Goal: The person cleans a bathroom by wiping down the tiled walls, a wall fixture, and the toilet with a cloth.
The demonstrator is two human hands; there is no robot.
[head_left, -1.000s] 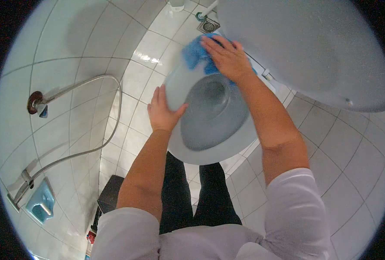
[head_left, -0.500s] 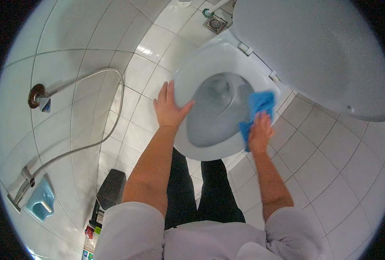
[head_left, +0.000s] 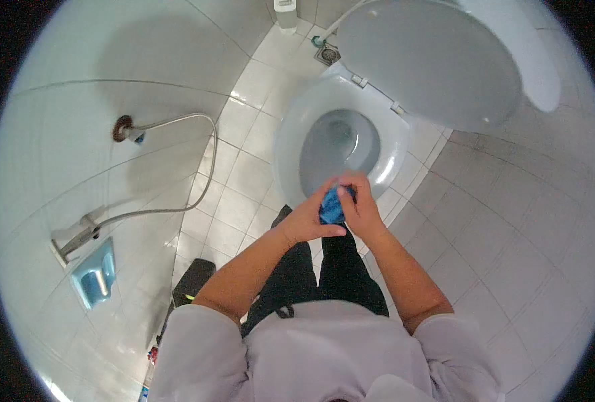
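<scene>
A crumpled blue cloth [head_left: 333,206] is bunched between my two hands, in front of my legs and over the near edge of the toilet. My left hand [head_left: 309,220] grips it from the left, with the thumb below it. From the right, my right hand [head_left: 359,206] has its fingers closed round the cloth; some fingertips are blurred. Beyond the hands is the white toilet bowl [head_left: 289,134], whose near rim they partly hide. Its grey-looking lid [head_left: 438,63] stands raised at the back right.
On the left wall are a shower hose [head_left: 211,161], a shower head [head_left: 80,240] and a blue soap dish [head_left: 95,275]. A dark bin [head_left: 195,278] stands at the lower left. A floor drain [head_left: 328,55] and a white container [head_left: 285,17] are behind the toilet.
My left hand has left the toilet's left rim, and my right hand has brought the cloth from the right rim to the front. Both hands now hold it. The view has shifted.
</scene>
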